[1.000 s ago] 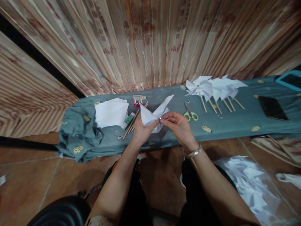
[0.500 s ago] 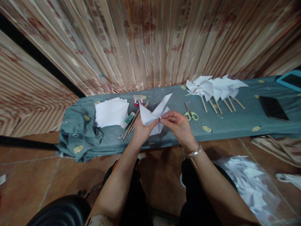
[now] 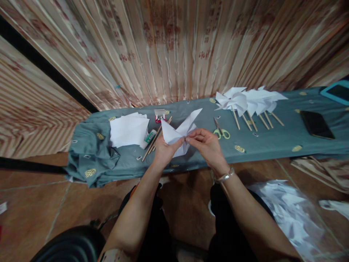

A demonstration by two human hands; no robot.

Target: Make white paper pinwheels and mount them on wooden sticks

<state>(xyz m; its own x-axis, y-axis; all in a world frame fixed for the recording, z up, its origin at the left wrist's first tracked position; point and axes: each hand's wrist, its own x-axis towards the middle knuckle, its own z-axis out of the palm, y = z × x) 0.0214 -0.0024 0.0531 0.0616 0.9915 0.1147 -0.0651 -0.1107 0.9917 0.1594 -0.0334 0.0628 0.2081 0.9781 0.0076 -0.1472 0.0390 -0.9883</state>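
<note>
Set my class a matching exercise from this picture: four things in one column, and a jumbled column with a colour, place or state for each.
1. Folded paper
2. Scissors
3. Small box
4. Phone

A. Red, with its lid open
B. Black, lying flat on the cloth
C. Held in the left hand, the right hand at its middle
D. Yellow-green handles

Pairs: 1-C, 2-D, 3-A, 4-B

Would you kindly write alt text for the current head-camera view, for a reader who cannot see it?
A person's left hand grips folded white paper while the right hand pinches its centre, above a cloth-covered bench. To the left lie white sheets and wooden sticks; to the right, green-handled scissors, paper pinwheels and a dark phone.
</note>
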